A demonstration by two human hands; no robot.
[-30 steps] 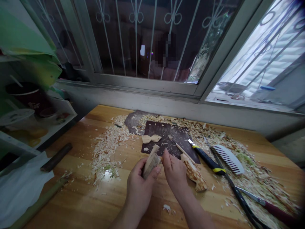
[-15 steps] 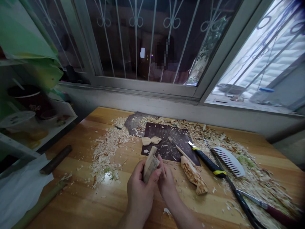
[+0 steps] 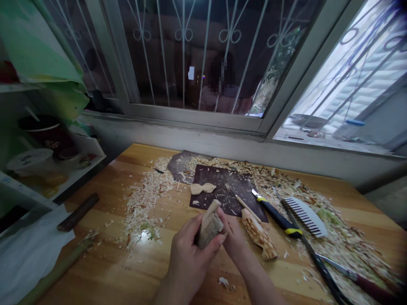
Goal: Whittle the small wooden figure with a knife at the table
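A greyish carved piece of wood (image 3: 209, 226) with a narrow peg-like top is held up over the near middle of the table. My left hand (image 3: 187, 254) is wrapped around it, thumb across the front. On its right side my right hand (image 3: 233, 235) is closed against the wood, its fingers partly hidden. Beyond them, a pale wooden bow-shaped piece (image 3: 203, 188) lies at the edge of a dark sheet of sandpaper (image 3: 222, 203). To the right rest a roughly carved wooden figure (image 3: 259, 235), a slim light-handled tool (image 3: 248, 207) and a black-and-yellow utility knife (image 3: 280, 216).
Shavings (image 3: 146, 203) are spread over the wooden table (image 3: 117, 182). At right lie a white comb (image 3: 305, 216), a long black-handled tool (image 3: 324, 271) and a dark-red-handled knife (image 3: 369, 284). Sticks (image 3: 78, 212) lie at left, beside a shelf with a dark cup (image 3: 47, 133).
Both hands and the wood piece have shifted slightly right, and the wood has turned a little. The things on the table have stayed put.
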